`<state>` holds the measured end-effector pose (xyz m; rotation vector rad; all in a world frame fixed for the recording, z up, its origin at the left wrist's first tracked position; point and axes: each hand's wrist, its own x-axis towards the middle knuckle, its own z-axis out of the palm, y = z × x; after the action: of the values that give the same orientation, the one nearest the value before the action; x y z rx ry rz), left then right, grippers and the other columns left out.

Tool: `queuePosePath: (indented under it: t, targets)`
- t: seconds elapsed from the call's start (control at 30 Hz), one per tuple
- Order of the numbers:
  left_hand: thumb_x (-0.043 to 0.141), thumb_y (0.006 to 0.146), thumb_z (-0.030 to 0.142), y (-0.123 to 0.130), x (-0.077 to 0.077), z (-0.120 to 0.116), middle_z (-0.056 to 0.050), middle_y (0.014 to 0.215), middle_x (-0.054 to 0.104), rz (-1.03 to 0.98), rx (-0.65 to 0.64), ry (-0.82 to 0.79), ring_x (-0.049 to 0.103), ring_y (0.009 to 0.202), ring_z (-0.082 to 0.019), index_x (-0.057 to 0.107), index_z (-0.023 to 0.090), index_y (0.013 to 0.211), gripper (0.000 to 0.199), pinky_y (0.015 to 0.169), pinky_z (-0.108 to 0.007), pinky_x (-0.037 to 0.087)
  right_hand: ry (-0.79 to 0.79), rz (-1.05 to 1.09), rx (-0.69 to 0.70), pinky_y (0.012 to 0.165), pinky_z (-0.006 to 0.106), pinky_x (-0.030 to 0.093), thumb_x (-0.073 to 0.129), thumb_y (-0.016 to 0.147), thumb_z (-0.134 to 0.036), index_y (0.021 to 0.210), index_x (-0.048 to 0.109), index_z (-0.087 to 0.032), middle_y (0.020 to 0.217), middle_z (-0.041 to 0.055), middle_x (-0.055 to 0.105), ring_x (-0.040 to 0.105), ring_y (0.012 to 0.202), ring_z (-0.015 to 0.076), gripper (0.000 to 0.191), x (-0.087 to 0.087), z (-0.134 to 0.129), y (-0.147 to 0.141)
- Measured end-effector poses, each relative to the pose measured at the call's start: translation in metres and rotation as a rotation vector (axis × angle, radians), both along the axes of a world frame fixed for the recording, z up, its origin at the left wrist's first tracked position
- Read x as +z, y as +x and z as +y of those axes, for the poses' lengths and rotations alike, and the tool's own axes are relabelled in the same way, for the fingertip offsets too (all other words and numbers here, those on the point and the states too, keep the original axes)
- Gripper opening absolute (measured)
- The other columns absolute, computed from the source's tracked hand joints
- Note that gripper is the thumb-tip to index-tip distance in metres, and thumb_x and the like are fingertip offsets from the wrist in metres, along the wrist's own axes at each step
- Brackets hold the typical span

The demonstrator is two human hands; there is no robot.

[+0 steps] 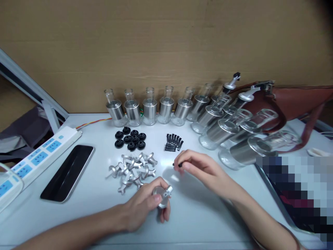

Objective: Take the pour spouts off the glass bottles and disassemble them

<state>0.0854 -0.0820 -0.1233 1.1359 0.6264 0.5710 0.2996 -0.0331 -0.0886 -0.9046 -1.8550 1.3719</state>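
Observation:
My left hand [142, 208] is closed around a silver metal pourer spout [165, 194], its round base under my thumb and its short spout pointing right. Up and to the right, my right hand [201, 168] pinches a small black pin [180, 165], mostly covered by the fingers. Just beyond that hand lie several more black pins [170, 147] in a small group. A loose pile of silver pourer spouts [135, 170] rests behind my left hand. Farther back is a cluster of black ribbed rubber stoppers [130, 139].
Glass bottles with steel sleeves [150, 107] line the back and right; two carry fitted pourers [248, 94]. A phone [68, 173] and a white power strip [39, 159] lie at left. A brown leather bag [301, 104] sits behind the right bottles, before a cardboard wall [156, 45].

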Motion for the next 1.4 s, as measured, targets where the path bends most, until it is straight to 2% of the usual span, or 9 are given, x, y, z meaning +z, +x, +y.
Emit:
queuePosePath:
  t: [0.07,0.17,0.27,0.37,0.53,0.83,1.03,1.2,1.4]
  targets:
    - [0.043,0.086,0.07,0.0,-0.001,0.0,-0.003,0.068,0.057,0.005,0.001,0.009,0.05,0.059,-0.015,0.04,0.018,0.089,0.053,0.062,-0.03,0.042,0.014,0.099,-0.109,0.07,0.027,0.049,0.062,0.089,-0.034,0.085,0.06,-0.019,0.086,0.0048,0.064,0.061,0.079,0.0149,0.016,-0.002,0.005,0.007]
    - [0.043,0.086,0.07,-0.001,-0.001,0.0,-0.003,0.07,0.057,0.019,0.004,0.028,0.05,0.06,-0.015,0.04,0.018,0.089,0.053,0.064,-0.03,0.042,0.079,0.132,-0.222,0.07,0.027,0.052,0.07,0.081,-0.026,0.077,0.058,-0.02,0.083,0.0037,0.065,0.064,0.08,0.0162,0.015,-0.005,0.011,0.012]
    - [0.042,0.086,0.07,0.0,0.0,0.0,-0.003,0.07,0.057,0.032,0.003,0.036,0.05,0.06,-0.015,0.04,0.017,0.09,0.053,0.065,-0.031,0.042,0.223,-0.074,-0.268,0.066,0.027,0.051,0.063,0.085,-0.024,0.086,0.063,-0.021,0.084,0.0041,0.069,0.065,0.076,0.0163,0.004,-0.005,0.014,0.015]
    - [0.042,0.086,0.071,0.001,0.003,0.0,-0.003,0.069,0.056,0.045,0.005,0.042,0.049,0.06,-0.015,0.041,0.017,0.089,0.054,0.065,-0.032,0.042,0.362,-0.349,-0.236,0.063,0.027,0.049,0.053,0.09,-0.021,0.095,0.065,-0.021,0.091,0.0054,0.072,0.067,0.08,0.0184,0.013,-0.007,0.017,0.018]
    - [0.042,0.085,0.072,0.002,0.004,0.001,-0.003,0.07,0.057,0.057,0.008,0.044,0.05,0.061,-0.016,0.041,0.018,0.089,0.054,0.065,-0.032,0.042,0.452,-0.571,-0.153,0.079,0.034,0.05,0.054,0.088,-0.015,0.087,0.062,-0.02,0.095,0.0072,0.066,0.063,0.088,0.0211,0.01,-0.02,0.025,0.023]
    - [0.042,0.084,0.074,0.002,0.004,0.001,-0.003,0.071,0.057,0.07,0.014,0.035,0.05,0.06,-0.015,0.041,0.019,0.087,0.056,0.065,-0.032,0.042,0.281,-0.641,-0.085,0.066,0.025,0.047,0.05,0.081,-0.003,0.08,0.061,-0.018,0.079,0.0025,0.066,0.061,0.069,0.0153,0.019,-0.022,0.027,0.022]
    - [0.041,0.085,0.073,0.002,0.005,0.0,-0.003,0.07,0.057,0.079,0.01,0.052,0.05,0.062,-0.015,0.041,0.018,0.087,0.055,0.067,-0.032,0.042,0.233,-0.642,-0.047,0.07,0.025,0.048,0.048,0.078,-0.001,0.088,0.064,-0.017,0.083,0.0034,0.067,0.062,0.073,0.0155,0.025,-0.017,0.024,0.022]
    - [0.041,0.084,0.074,0.002,0.004,0.001,-0.003,0.071,0.058,0.075,0.014,0.037,0.051,0.061,-0.015,0.041,0.018,0.088,0.056,0.067,-0.032,0.041,0.157,-0.708,0.021,0.073,0.028,0.049,0.066,0.072,-0.009,0.104,0.065,-0.018,0.089,0.0038,0.066,0.062,0.08,0.0186,0.033,-0.011,0.02,0.023]
    - [0.041,0.084,0.074,0.002,0.006,0.002,-0.002,0.071,0.057,0.081,0.012,0.037,0.05,0.061,-0.015,0.041,0.019,0.087,0.056,0.067,-0.032,0.041,0.211,-0.679,0.018,0.072,0.028,0.049,0.067,0.076,-0.011,0.1,0.065,-0.018,0.089,0.0034,0.06,0.059,0.077,0.0167,0.025,-0.014,0.02,0.018]
